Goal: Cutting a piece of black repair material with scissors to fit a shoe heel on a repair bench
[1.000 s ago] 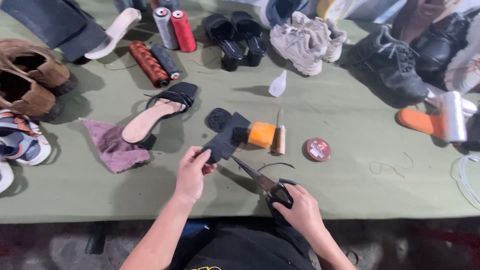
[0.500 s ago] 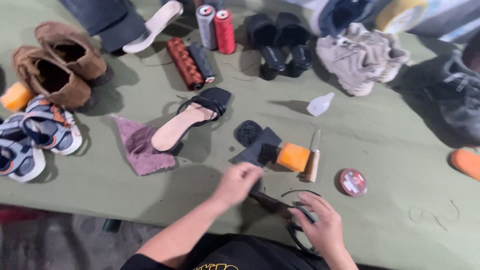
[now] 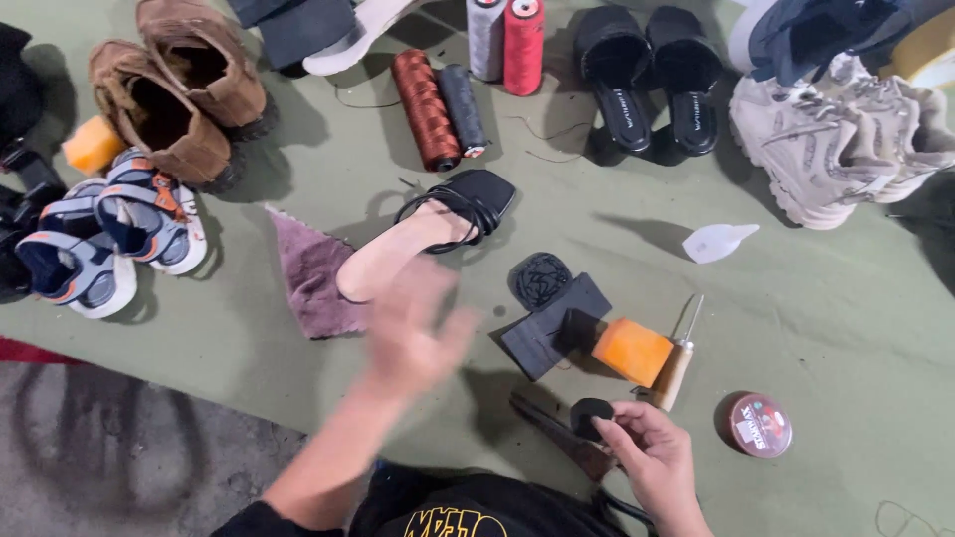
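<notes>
- Right grip (image 3: 647, 457): pinching black disc (image 3: 591, 415) above scissors (image 3: 562, 438), steadied for handling.
- Left grip (image 3: 413, 333): released, blurred, hovering near sandal (image 3: 428, 234) on desk (image 3: 836, 328).

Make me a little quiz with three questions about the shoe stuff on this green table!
1. True or false: the right hand pinches a small round black piece.
2. Which lies closest to the blurred left hand? A) the black strappy sandal B) the round tin C) the white sneakers
3. How many thread spools stand upright at the top, and what colours are they?

Key
1. True.
2. A.
3. Two: a grey spool and a red spool.
</notes>
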